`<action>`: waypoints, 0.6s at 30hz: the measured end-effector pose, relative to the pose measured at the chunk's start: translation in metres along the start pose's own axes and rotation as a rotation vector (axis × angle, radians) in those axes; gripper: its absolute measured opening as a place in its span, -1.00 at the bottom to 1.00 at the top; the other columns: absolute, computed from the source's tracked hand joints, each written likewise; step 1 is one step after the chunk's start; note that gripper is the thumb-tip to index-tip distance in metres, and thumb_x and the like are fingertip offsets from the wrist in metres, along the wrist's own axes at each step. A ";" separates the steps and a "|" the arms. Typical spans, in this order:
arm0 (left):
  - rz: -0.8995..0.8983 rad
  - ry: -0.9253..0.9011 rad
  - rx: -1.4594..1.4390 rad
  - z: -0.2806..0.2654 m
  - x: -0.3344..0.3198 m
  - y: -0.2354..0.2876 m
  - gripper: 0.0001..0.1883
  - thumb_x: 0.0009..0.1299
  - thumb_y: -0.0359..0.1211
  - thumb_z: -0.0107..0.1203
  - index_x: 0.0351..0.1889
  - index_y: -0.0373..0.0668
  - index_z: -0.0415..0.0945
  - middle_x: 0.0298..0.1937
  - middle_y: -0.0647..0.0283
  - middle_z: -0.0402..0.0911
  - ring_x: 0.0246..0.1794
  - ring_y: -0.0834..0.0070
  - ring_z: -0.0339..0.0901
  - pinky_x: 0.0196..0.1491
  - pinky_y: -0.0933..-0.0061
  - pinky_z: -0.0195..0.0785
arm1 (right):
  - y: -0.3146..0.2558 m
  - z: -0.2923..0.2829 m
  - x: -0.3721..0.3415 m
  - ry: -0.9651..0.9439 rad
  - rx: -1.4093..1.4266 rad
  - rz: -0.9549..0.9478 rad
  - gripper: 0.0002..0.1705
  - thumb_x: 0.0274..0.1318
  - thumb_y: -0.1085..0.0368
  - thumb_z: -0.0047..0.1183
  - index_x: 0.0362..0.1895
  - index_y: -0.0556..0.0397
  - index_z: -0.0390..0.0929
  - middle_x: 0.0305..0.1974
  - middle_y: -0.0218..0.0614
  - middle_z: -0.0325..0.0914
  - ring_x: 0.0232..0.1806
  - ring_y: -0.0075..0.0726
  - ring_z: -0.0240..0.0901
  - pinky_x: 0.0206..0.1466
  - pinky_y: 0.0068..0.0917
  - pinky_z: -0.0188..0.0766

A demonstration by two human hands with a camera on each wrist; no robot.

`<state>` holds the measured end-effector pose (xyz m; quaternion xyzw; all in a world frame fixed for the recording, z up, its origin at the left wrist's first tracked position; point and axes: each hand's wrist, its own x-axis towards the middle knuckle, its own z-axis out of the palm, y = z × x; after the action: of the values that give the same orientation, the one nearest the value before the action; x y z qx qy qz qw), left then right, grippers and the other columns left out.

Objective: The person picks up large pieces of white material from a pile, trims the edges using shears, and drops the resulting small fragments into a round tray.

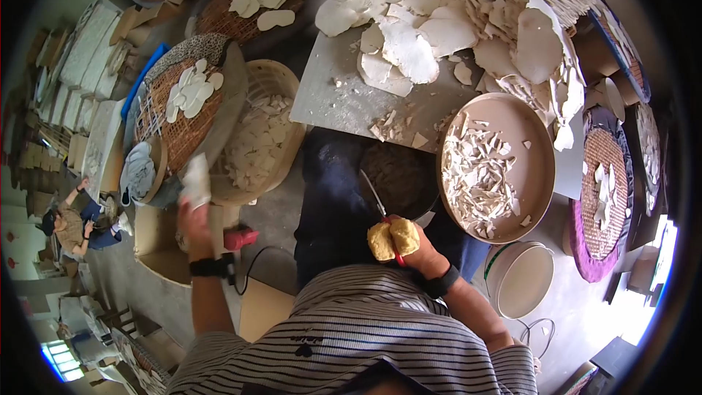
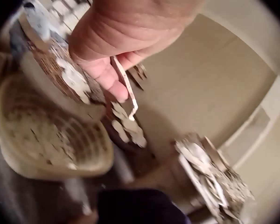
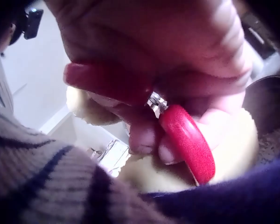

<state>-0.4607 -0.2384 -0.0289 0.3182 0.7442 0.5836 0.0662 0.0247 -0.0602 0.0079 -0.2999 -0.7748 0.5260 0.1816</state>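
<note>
My left hand [image 1: 194, 228] is stretched out at the left and pinches a thin pale piece [image 1: 196, 178]; the left wrist view shows this piece [image 2: 126, 87] edge-on between thumb and fingers. Beyond it stands an oval plastic basket [image 1: 293, 143] with pale pieces inside. Low in front of the body, my right hand [image 1: 418, 250] grips scissors [image 1: 373, 192] whose blades point up and away. Their red handles [image 3: 189, 144] show in the right wrist view, with my fingers curled round them. Yellow padding [image 1: 393, 239] lies about the fingers.
A metal table [image 1: 333, 99] ahead bears a heap of large pale sheets [image 1: 409, 47]. At its right edge is a round tray [image 1: 537, 168] with cut strips. Below that stands a white bucket [image 1: 521, 278]. Woven trays [image 1: 175, 113] lie left; another person [image 1: 71, 228] sits far left.
</note>
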 end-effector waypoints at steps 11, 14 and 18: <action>-0.016 -0.401 -0.332 0.229 0.049 0.207 -0.74 0.35 -0.39 0.07 -0.07 -0.37 0.50 -0.14 0.11 0.61 -0.11 0.45 0.56 0.02 0.53 0.38 | -0.004 0.001 -0.003 0.050 0.140 0.093 -0.68 -0.08 0.23 0.13 -0.20 0.03 0.44 -0.32 -0.13 0.51 -0.25 0.03 0.47 -0.20 -0.30 0.42; 0.292 -0.714 -0.178 0.348 0.040 0.232 -0.73 0.27 -0.40 0.13 -0.09 -0.33 0.52 -0.08 0.08 0.59 0.00 0.41 0.51 0.07 0.49 0.31 | -0.001 -0.004 -0.006 0.146 0.083 0.040 -0.72 -0.08 0.22 0.14 -0.26 0.06 0.46 -0.31 -0.15 0.45 -0.28 0.01 0.43 -0.20 -0.36 0.41; 0.820 -0.596 0.554 0.444 0.013 0.261 -0.15 -0.01 -0.19 0.35 0.23 -0.26 0.20 0.30 -0.16 0.14 0.34 -0.02 0.06 0.31 0.06 -0.04 | 0.003 0.000 -0.001 0.359 1.069 0.266 -0.90 0.13 0.36 0.00 -0.28 0.10 0.41 -0.26 -0.40 0.41 -0.22 -0.43 0.41 -0.12 -0.49 0.41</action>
<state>-0.1591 0.1664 0.0746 0.7369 0.6341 0.2302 -0.0443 0.0264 -0.0601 0.0049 -0.3457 -0.3145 0.8035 0.3688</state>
